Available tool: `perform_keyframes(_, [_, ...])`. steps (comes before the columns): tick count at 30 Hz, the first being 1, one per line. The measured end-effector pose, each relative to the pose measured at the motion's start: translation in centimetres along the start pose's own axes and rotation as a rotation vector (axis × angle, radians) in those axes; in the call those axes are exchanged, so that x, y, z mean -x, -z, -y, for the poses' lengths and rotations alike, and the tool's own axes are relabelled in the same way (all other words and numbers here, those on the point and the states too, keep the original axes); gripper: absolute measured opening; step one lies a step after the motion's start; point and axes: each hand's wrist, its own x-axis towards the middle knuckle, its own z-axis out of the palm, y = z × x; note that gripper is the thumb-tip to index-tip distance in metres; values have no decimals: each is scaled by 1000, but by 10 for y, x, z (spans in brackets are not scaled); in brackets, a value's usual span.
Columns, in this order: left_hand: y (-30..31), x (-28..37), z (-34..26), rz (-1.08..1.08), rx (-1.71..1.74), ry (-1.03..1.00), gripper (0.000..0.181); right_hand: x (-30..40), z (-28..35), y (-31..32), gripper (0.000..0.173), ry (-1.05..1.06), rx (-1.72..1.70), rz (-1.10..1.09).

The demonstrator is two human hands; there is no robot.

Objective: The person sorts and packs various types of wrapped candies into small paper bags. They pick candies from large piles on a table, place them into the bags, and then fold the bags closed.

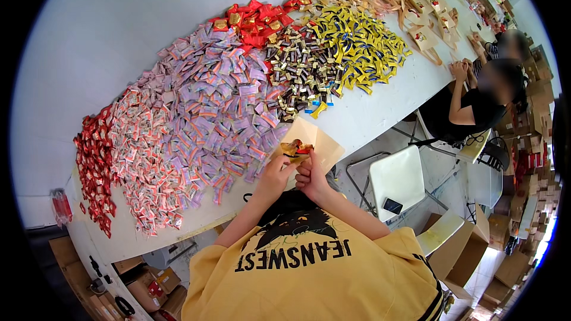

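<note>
My left hand [273, 179] and my right hand [312, 176] meet over the near edge of the table. Between their fingertips is a small shiny gold, red and dark wrapped packet [296, 149], gripped by both. Just behind it an open cream paper box or folder [328, 146] rests at the table's edge. A large pile of lilac wrapped sweets [214, 93] lies beyond my left hand. Farther along are brown and gold wrapped sweets [299, 67], yellow and blue twist-wrapped sweets [361, 47] and red packets [256, 22].
White-and-red sweets [142, 160] and dark red sweets [93, 165] cover the table's left end. Cream paper bags [426, 38] lie at the far right. Two people sit there. A white folding chair [397, 178] holding a phone [393, 206] stands at my right, near cardboard boxes [459, 245].
</note>
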Motion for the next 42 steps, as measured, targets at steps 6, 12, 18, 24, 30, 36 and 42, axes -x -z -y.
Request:
perform_keyframes(6, [1, -2, 1, -3, 117, 215, 14, 32, 11, 10, 30, 414, 566, 86])
perform_keyframes(12, [-6, -20, -1, 2, 189, 201, 13, 18, 68, 60, 25, 988, 785, -322])
perform_keyframes(18, [-34, -52, -8, 85, 277, 150, 13, 17, 117, 89, 54, 257, 774, 67])
perform_keyframes(24, [-56, -85, -16, 293, 115, 131, 44, -34, 159, 141, 36, 204, 833, -52])
perform_keyframes(30, [-40, -70, 33, 0, -212, 497, 51, -63, 204, 166, 32, 227, 1120, 50])
perform_keyframes(36, [-70, -23, 82, -60, -745, 695, 58, -79, 224, 162, 35, 444, 1476, 53])
perform_keyframes(42, [-100, 10, 100, -237, -596, 627, 44, -77, 235, 162, 31, 357, 1367, 91])
